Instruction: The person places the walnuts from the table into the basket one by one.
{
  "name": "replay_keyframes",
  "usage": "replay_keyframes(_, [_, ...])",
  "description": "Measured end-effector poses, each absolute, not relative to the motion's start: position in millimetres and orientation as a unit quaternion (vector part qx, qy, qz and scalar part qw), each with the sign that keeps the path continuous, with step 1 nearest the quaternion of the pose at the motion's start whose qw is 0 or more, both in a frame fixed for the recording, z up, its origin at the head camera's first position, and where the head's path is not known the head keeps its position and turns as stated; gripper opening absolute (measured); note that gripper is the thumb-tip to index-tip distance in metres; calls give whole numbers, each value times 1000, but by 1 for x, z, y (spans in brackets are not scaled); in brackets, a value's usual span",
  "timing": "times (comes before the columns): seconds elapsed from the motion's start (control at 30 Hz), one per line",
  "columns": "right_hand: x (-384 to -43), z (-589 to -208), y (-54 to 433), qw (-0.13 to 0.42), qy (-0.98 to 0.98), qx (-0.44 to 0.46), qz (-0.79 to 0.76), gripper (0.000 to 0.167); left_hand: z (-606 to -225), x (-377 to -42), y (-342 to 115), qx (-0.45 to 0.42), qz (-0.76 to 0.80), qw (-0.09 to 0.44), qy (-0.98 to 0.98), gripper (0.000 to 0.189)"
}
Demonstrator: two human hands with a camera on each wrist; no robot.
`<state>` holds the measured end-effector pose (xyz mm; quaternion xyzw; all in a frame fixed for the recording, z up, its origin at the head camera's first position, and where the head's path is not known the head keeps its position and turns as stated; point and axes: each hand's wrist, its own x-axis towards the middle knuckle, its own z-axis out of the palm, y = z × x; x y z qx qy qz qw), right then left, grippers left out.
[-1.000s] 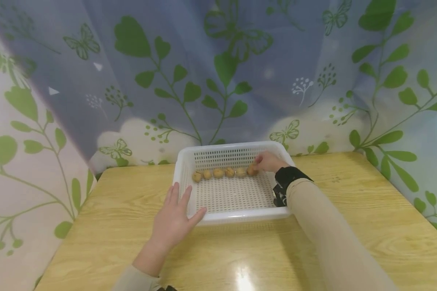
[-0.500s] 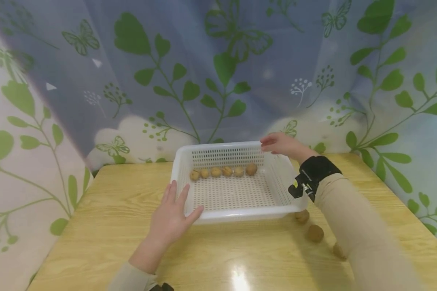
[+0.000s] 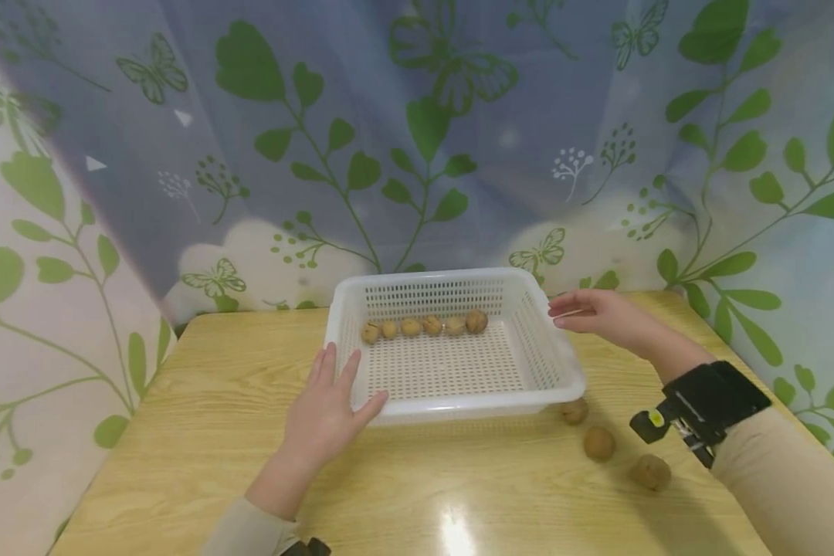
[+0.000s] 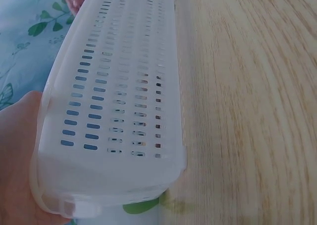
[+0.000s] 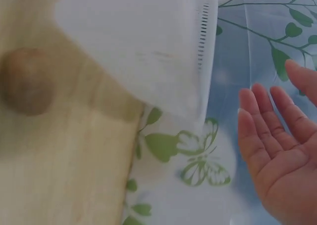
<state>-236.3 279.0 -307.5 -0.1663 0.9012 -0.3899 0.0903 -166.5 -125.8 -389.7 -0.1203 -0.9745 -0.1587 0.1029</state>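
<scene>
The left hand (image 3: 324,417) rested, fingers spread, at the near-left corner of the white basket (image 3: 459,403), where six walnuts (image 3: 411,327) lay in a row. Three more walnuts (image 3: 599,444) sat on the table (image 3: 250,371), near the right hand (image 3: 608,318), its fingers loosely extended.

A screened-off tabletop filming spot is suggested; whether it is housed in a home or a studio cannot be told. The wood-grain table (image 3: 382,494) is closed in along its far edge and both side edges by hung cloth (image 3: 528,100), printed with a leaf-and-butterfly pattern. A camera (image 3: 649,425) is strapped to the right wrist (image 3: 678,363), while a domestic note is lent by a white plastic basket (image 3: 452,401) and walnuts (image 3: 599,444).
</scene>
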Motion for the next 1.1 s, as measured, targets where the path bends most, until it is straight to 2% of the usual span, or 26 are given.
replay_keyframes(0.4, [-175, -347, 330, 78, 899, -144, -407, 45, -391, -164, -124, -118, -160, 91, -976, 84])
replay_keyframes(0.67, [-143, -378, 362, 167, 879, -129, -428, 48, -391, -164, -123, -117, -163, 94, -975, 83])
replay_keyframes(0.87, [-130, -401, 380, 244, 836, -165, -463, 45, -391, -164, -125, -112, -163, 94, -976, 84])
replay_keyframes(1.1, [-126, -417, 390, 271, 820, -207, -460, 45, -387, -165, -125, -112, -163, 86, -976, 84])
